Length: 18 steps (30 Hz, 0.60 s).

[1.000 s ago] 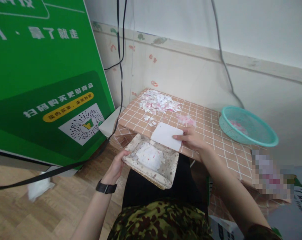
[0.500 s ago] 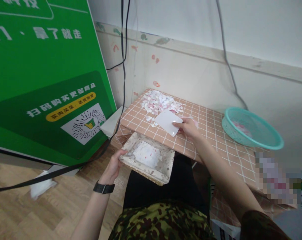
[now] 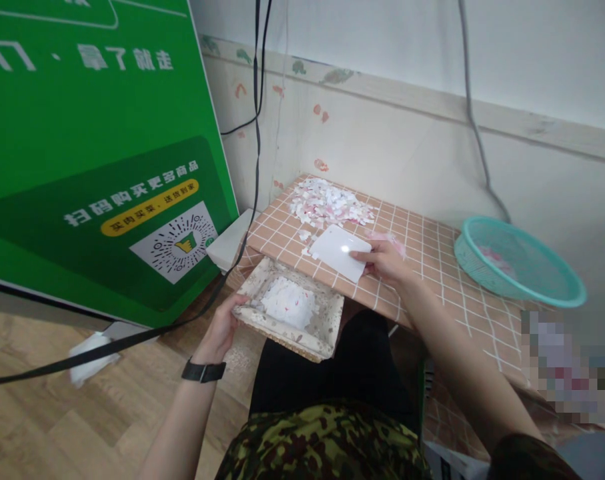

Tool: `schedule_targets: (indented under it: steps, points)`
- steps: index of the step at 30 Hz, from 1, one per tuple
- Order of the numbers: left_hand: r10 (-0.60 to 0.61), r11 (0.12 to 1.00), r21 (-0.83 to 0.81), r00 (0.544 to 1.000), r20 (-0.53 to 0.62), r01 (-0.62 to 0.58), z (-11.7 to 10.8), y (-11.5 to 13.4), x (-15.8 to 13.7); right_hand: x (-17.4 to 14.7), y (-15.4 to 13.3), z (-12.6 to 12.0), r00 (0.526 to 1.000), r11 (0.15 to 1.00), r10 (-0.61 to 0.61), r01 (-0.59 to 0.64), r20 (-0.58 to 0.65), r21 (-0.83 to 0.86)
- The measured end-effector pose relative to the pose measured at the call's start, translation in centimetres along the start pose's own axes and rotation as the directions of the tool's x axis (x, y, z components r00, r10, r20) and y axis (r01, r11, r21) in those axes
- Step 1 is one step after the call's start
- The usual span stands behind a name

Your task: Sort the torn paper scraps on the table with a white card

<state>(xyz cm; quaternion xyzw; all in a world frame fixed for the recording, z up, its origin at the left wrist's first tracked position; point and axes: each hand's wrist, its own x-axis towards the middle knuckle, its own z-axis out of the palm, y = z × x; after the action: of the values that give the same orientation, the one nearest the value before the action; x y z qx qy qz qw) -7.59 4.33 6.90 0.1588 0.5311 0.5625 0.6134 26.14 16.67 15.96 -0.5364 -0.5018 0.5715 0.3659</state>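
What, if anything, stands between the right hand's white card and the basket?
Nothing loose is visible between them. The white card, gripped in the right hand, is over the table; only the table's front edge and the far rim of the basket intervene.

A table [image 3: 432,260] under a brown, white-checked cloth bears a heap of white and pink scraps [image 3: 329,202] at far left, a few loose white pieces [image 3: 305,235] just nearer, thin pink shreds [image 3: 383,235] mid-table, and a turquoise basket [image 3: 475,267] at right.
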Motion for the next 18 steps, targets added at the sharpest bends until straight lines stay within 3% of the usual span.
schedule_targets:
  steps: [10,18]
  points:
    - [0.028,0.999,-0.025,0.999,-0.024,-0.029,-0.2,0.4,-0.2,0.8,-0.4,1.7,0.994,0.993,-0.110,0.110,-0.013,-0.033]
    - [0.024,1.000,-0.009,0.999,-0.033,-0.024,-0.3,0.5,-0.1,1.7,-1.2,2.6,0.996,0.997,-0.073,0.074,0.049,-0.017]
